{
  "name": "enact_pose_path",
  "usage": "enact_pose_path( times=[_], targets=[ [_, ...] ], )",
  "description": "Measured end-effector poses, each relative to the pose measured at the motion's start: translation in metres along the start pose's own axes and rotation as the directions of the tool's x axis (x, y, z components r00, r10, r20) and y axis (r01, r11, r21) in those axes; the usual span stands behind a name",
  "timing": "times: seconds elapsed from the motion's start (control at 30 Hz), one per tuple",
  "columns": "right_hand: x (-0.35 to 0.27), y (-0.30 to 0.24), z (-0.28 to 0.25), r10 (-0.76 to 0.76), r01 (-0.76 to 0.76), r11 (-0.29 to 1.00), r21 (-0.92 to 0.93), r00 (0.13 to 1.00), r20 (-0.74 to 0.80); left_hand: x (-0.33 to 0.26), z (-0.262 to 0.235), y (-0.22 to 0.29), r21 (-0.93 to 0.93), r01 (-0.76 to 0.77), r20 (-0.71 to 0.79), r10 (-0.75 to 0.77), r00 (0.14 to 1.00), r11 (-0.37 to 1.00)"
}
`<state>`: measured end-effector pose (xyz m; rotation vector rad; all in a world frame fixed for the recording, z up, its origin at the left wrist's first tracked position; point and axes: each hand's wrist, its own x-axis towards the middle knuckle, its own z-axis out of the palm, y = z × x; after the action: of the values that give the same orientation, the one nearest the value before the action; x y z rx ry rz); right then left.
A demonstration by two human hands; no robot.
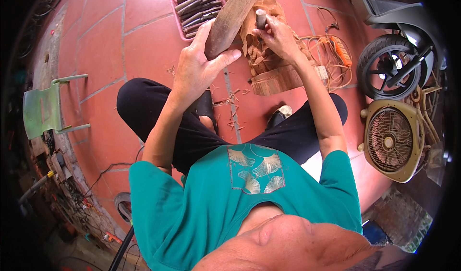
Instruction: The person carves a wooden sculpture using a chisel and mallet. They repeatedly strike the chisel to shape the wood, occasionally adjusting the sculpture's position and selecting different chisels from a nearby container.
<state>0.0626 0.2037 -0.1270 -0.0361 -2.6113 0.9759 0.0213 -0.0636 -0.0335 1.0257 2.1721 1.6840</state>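
Sitting beneath the right hand [280, 36] — a wood carving [270, 65].

Shavings [234, 113] on tiled floor [103, 45] (red)

**Brown wooden bat [235, 24] and grey cylindrical tool [260, 19] above a carved brown wood piece [274, 80]**

At upper center, the left hand [196, 69] has the bat's broad end between thumb and fingers. Right of it, the right hand [279, 36] wraps the upright tool over the carving. A pink plastic basket [175, 19] of dark, slender tools sits at top center on the red tiled floor [98, 45]. Wood shavings [234, 113] lie below the carving. An orange corded tool [342, 52] is at upper right, a beige box fan [390, 139] at center right, a green chair [42, 107] at center left.
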Motion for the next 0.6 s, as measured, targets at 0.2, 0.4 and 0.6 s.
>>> enact_pose_path(
  times=[0.2, 0.4, 0.6],
  targets=[
    [-0.003, -0.010, -0.003, 0.026, -0.026, 0.999, 0.018, 0.998, 0.049, -0.002, 0.003, -0.005, 0.088, 0.046, 0.034, -0.049, 0.998, 0.995],
    [-0.006, -0.032, -0.010, 0.050, -0.055, 0.997, 0.050, 0.993, 0.109, 0.002, 0.002, 0.003, 0.411, 0.209, 0.142, -0.288, 0.947, 0.887],
    [-0.006, -0.021, -0.005, 0.048, -0.051, 0.998, 0.024, 0.995, 0.089, 0.001, 0.000, -0.001, 0.079, 0.126, 0.011, -0.127, 0.992, 0.989]
  ],
)
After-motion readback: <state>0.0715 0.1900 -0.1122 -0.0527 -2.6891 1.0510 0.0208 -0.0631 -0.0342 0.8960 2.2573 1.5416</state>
